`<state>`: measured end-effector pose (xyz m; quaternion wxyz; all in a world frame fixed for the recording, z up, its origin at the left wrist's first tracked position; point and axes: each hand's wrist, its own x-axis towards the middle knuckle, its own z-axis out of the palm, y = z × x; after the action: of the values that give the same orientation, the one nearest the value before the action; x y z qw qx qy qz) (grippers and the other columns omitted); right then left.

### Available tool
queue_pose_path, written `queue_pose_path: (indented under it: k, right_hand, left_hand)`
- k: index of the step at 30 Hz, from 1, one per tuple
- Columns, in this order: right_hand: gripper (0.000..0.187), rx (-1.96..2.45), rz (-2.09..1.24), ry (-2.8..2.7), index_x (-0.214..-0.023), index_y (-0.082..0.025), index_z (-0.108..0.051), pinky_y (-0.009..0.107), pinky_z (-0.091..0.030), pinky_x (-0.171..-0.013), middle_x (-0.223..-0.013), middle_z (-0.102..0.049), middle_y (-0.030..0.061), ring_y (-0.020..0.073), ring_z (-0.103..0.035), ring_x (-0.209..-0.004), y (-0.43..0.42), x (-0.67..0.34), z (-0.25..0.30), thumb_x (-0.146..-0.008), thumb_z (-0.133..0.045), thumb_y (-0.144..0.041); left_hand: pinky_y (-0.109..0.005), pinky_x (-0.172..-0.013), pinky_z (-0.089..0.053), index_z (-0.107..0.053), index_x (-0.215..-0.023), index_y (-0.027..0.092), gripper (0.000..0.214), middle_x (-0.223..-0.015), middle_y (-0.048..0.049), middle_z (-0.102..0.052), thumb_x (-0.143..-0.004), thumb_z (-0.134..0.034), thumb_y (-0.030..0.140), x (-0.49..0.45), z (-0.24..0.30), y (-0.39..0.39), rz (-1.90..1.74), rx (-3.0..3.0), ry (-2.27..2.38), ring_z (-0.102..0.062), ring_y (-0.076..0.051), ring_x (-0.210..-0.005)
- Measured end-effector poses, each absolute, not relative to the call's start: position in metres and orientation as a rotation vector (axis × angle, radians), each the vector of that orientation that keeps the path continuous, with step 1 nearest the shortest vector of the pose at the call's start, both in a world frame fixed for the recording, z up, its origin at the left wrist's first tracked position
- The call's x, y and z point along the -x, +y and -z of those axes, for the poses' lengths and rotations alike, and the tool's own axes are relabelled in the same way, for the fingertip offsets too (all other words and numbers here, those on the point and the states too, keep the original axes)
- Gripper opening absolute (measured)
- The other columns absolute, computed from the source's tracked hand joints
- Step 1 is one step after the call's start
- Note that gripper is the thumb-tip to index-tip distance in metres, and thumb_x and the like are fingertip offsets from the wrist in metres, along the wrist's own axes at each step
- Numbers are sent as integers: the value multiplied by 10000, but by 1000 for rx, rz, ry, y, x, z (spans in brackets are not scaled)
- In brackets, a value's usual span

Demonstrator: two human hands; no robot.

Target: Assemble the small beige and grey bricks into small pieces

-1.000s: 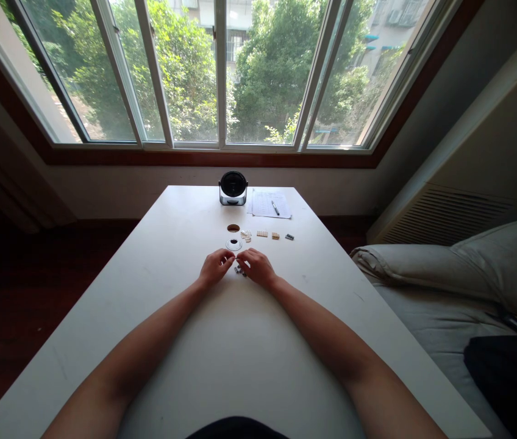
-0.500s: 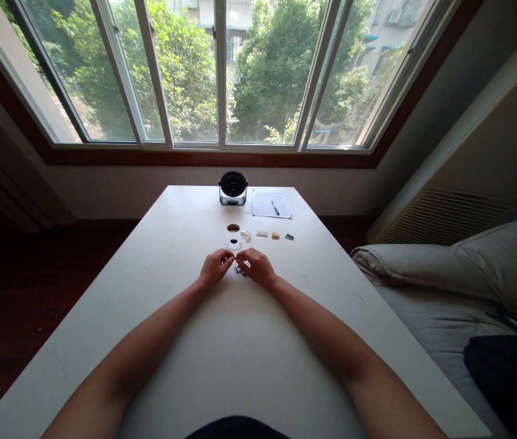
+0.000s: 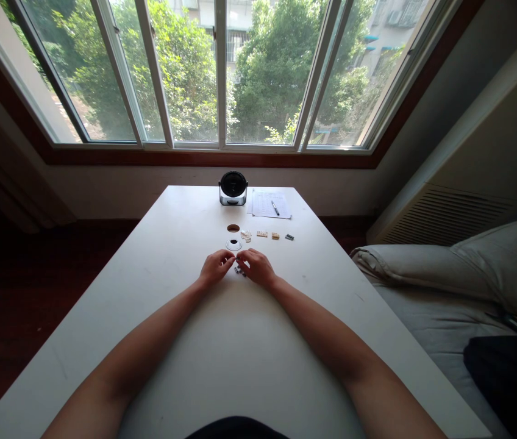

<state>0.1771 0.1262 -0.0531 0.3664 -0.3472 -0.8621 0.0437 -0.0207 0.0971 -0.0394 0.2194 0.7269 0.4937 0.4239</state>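
Note:
Both my hands rest on the white table [image 3: 158, 280], fingertips meeting over a small grey brick assembly [image 3: 239, 269]. My left hand [image 3: 215, 267] is curled, with thumb and forefinger pinched at the piece's left side. My right hand [image 3: 258, 267] is curled too, its fingertips pressed on the piece from the right. Just beyond the hands lie a white ring with a dark centre [image 3: 233, 244], a brown disc [image 3: 233, 228], a pale cluster of small bricks [image 3: 246, 235], two tan studded plates [image 3: 262, 233], [image 3: 275, 235] and a dark small brick [image 3: 289, 236].
At the table's far end stand a small black desk fan [image 3: 233, 187] and a sheet of paper [image 3: 267, 204] with a pen [image 3: 275, 208] on it. A bed with a pillow [image 3: 482, 268] runs along the right. Windows fill the far wall.

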Motion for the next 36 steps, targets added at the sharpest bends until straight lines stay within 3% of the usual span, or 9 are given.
queue_pose_path:
  k: [36]
  right_hand:
    - [88,909,-139,-2204,-941,-220,-659,276,-433,-719,-807,-656,36,173,-592,-776,126,-178,53,-947,-599,-283]
  left_hand:
    - [-264,-682,-467,-727,-899,206,243,-843,-31,-712,-929,-566,387,20,39,96,-1169,-2057,1404,-590,-148,-697]
